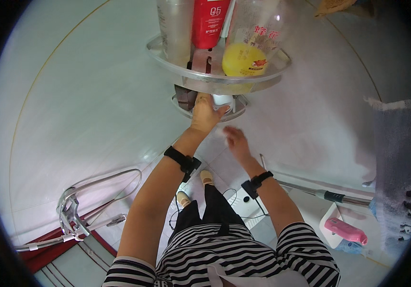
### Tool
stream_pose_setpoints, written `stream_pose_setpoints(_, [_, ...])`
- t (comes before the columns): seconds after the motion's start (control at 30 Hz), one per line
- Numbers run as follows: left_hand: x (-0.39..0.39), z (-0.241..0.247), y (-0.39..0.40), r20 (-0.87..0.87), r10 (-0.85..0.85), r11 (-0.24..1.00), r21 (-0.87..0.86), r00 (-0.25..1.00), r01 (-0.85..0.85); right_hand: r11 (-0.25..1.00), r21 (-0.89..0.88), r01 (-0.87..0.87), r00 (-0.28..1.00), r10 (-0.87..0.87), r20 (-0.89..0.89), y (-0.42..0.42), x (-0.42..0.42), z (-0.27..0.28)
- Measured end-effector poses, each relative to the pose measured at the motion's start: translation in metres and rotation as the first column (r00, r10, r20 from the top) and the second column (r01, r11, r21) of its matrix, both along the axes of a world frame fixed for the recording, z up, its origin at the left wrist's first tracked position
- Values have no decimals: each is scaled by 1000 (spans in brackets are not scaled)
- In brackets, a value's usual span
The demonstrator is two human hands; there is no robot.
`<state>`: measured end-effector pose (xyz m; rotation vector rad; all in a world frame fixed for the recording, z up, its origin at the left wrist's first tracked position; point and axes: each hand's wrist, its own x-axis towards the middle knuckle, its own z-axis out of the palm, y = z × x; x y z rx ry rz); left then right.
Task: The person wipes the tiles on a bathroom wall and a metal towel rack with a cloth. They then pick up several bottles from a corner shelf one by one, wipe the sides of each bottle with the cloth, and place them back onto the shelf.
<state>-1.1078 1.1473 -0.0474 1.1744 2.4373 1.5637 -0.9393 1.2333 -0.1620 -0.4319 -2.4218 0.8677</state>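
Note:
My left hand (207, 112) reaches into the lower metal corner shelf (239, 114). Its thumb lies along the front of a white container (222, 99). The fingertips are hidden beneath the upper shelf, so whether they grip it is unclear. A dark brown box-like item (185, 97) stands to the left of that hand. Lower and to the right, my right hand (236, 140) hangs in the air below the shelf, blurred, with its fingers partly curled. Something pale may be at its fingertips, too blurred to make out.
Above, the upper corner shelf (205, 76) carries a cloudy plastic bottle (176, 32), a red tube (209, 25) and a clear bottle with yellow liquid (246, 59). A shower mixer tap (71, 211) is at left. A panda-print towel (399, 172) hangs right, near a pink bottle (345, 230).

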Motion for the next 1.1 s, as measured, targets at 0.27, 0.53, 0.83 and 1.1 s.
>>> stream_pose_setpoints(0.27, [-15,8,6,-70,-107,990,-100,992,100,889,-370,270,924,-347,-159,34,-8,21])
stream_pose_setpoints(0.53, [-4,1,2,-30,-109,980,-168,994,102,922,-307,237,961,-268,-64,35,-41,19])
stream_pose_setpoints(0.83, [23,31,-26,-298,-148,980,83,943,180,969,-116,219,968,-231,-102,47,-37,29])
stream_pose_setpoints(1.1, [63,44,-100,-158,3,979,202,987,29,941,-79,329,939,-335,-78,27,-45,13])
